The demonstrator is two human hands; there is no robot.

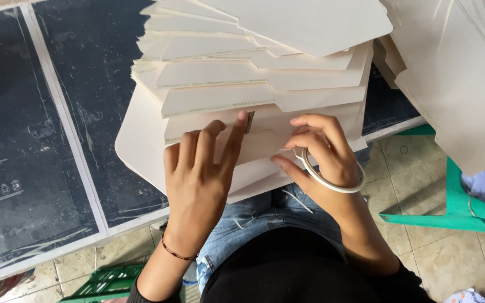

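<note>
Pressing flat, the left hand (197, 174) lies open with fingers spread on the cream card sheets (265, 101), fanned out over the near edge of the dark desk (46, 140). Right hand (324, 151) wears a tape roll (332, 177) and pinches a small strip at the sheet's edge; holding the sheet steady should keep the strip straight.

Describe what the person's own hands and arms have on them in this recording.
Both hands are bare, with no gloves. The left hand has a thin dark cord bracelet at the wrist. The right hand has a white ring-shaped band looped over it. Black sleeve edges show low on both forearms.
</note>
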